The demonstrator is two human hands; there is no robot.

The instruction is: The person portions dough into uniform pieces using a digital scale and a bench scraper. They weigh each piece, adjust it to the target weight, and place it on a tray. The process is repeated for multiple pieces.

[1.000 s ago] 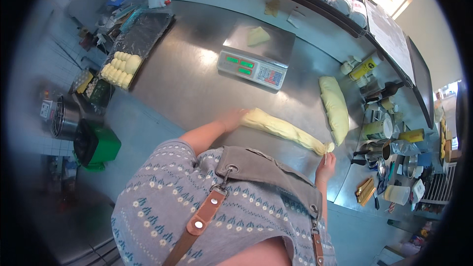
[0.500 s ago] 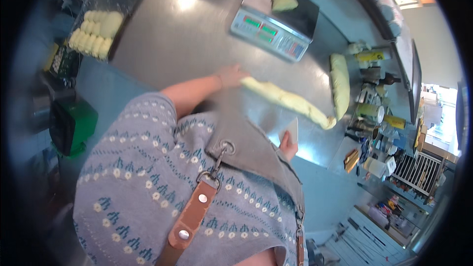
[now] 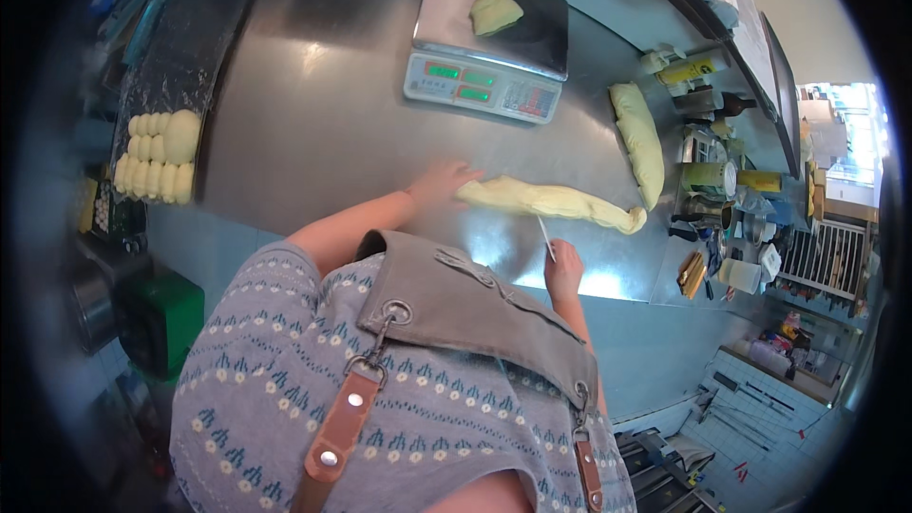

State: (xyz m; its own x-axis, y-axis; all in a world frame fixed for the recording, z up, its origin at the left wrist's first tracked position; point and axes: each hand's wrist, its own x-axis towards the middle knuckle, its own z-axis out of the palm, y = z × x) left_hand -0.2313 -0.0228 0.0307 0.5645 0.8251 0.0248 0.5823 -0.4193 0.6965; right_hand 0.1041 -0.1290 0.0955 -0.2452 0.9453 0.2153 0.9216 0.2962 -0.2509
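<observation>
A long pale-yellow roll of dough [image 3: 541, 198] lies across the steel worktop in front of me. At its left end, my left hand [image 3: 443, 180] is low over the surface with fingers stretched out, slightly blurred, beside the dough tip. My right hand [image 3: 564, 266], closed, grips a thin white dough scraper [image 3: 546, 237]. The scraper stands edge-on, its tip close to the near side of the roll. Beyond the roll sits a digital scale [image 3: 483, 87] with lit green displays. One cut dough piece [image 3: 496, 12] rests on the scale's plate.
A second thick dough roll [image 3: 637, 144] lies at the right by the wall. On the left, a dark tray [image 3: 180, 57] bears several small dough pieces [image 3: 152, 157]. Cans, bottles and tools [image 3: 708, 180] crowd the right edge. A green bin [image 3: 166, 323] stands lower left.
My view has shifted, bringing more of the left tray into sight. The right hand has brought the scraper up to the dough roll and turned it edge-on. My left hand stays by the roll's left end.
</observation>
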